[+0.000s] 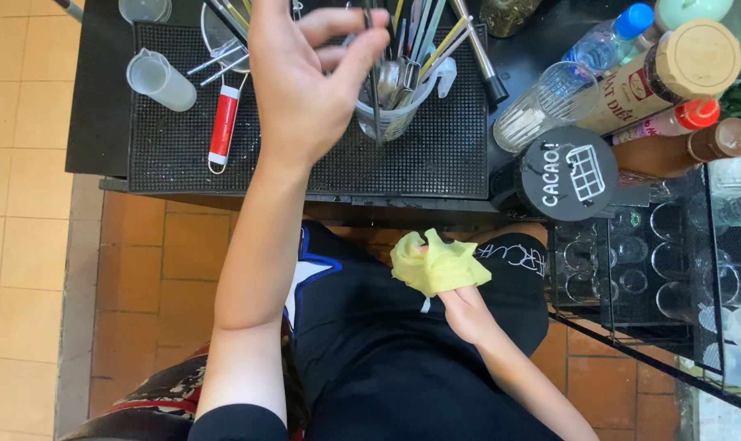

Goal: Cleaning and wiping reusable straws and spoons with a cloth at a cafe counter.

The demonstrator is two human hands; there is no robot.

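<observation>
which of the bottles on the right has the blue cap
The clear plastic water bottle at the top, farthest from the person. The others beside it carry a tan lid, a red cap and a brown cap.
</observation>
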